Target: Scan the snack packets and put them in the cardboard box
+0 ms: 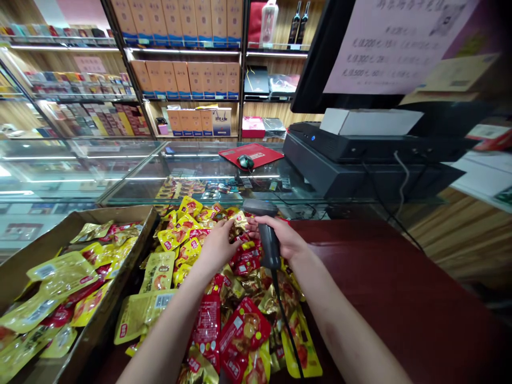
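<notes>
We clasp a dark scanner [270,250], black cord [285,316] trailing, in our right grip [288,236], beside glossy red, yellow and gold packets [246,335] heaped on a reddish desk [360,277] under our left grip [218,240], whose hold on a small gold packet [240,219] we cannot tell, with stocked shelves [184,52] beyond both.

Here's the dark scanner [270,246], head uppermost, handle slanting down, its black cord [275,282] trailing over shiny packets [246,330], red, yellow and gold, heaped loosely; one small gold packet [240,219] beside the scanner's head!
</notes>
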Demonstrator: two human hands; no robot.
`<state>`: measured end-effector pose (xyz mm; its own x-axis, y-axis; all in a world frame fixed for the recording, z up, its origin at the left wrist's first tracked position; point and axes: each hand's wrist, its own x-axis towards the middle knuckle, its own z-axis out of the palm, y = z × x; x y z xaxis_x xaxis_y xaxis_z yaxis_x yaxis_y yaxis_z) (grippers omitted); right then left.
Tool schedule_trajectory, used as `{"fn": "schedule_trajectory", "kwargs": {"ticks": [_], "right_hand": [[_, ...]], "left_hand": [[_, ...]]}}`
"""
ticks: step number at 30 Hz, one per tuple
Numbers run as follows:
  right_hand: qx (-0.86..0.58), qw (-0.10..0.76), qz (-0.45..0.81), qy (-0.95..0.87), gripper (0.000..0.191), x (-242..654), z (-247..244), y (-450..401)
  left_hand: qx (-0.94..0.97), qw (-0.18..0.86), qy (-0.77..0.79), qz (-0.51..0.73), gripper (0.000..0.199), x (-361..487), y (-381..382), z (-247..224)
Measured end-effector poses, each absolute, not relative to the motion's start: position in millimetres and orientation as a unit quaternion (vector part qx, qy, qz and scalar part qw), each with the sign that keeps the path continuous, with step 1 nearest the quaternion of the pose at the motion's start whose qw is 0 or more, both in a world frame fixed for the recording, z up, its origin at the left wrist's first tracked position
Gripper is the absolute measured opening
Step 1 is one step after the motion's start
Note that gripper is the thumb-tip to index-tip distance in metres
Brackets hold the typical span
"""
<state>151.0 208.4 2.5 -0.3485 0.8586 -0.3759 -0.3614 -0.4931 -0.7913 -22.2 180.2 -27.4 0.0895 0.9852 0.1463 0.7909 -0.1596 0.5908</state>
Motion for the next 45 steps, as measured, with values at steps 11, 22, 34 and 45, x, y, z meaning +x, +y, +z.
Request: {"fn": "schedule_trajectory", "kwargs": {"ticks": [11, 22, 34, 45], "right_hand": [[-0.344, 0.39, 0.751, -0.407, 0.023, 132.4, 26.6, 175.4], [-0.425, 0.289, 0.687, -0.514, 0.017, 114.5, 28.2, 152.8], [-0.429, 0.288, 0.667, -0.537, 0.016, 91.5, 10.0, 141.8], [-0.434, 0.278, 0.645, -0.565, 0.018, 87.3, -4.5, 143.1]], "left_hand": [[0.587, 0.425, 0.54, 0.428, 0.027, -66.0, 185.5, -4.9], [0.434, 0.503, 0.524, 0.533, 0.039, -89.4, 193.8, -7.7], [0.376, 0.503, 0.563, 0.537, 0.046, -110.4, 194.1, -6.2], [0.404, 0.518, 0.557, 0.508, 0.041, -108.2, 195.0, -14.6]]}}
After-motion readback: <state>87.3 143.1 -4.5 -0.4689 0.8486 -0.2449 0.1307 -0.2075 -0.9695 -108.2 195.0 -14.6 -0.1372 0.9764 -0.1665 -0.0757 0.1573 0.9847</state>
